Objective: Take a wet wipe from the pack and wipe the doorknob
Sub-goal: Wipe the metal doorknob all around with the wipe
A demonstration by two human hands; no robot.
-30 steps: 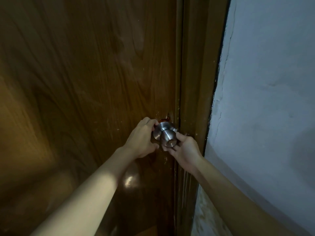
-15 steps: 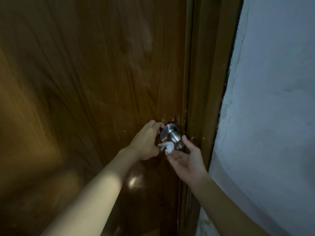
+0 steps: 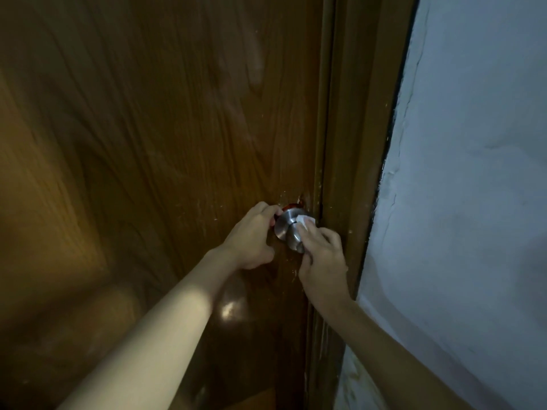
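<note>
A round silver doorknob (image 3: 286, 228) sticks out of the brown wooden door (image 3: 165, 137) near its right edge. My right hand (image 3: 324, 261) covers the knob's right side and front, and presses a small white wet wipe (image 3: 305, 219) against the top right of the knob with its fingertips. My left hand (image 3: 251, 238) rests at the knob's left side, fingers curled against the base plate. The wipe pack is out of sight.
The brown door frame (image 3: 349, 143) runs down just right of the knob. A pale blue-grey plastered wall (image 3: 473, 173) with cracks fills the right side. The scene is dim.
My right hand has turned over from below the knob, palm up, to on top of its right side, carrying the white wipe up onto the knob. The left hand has stayed put.
</note>
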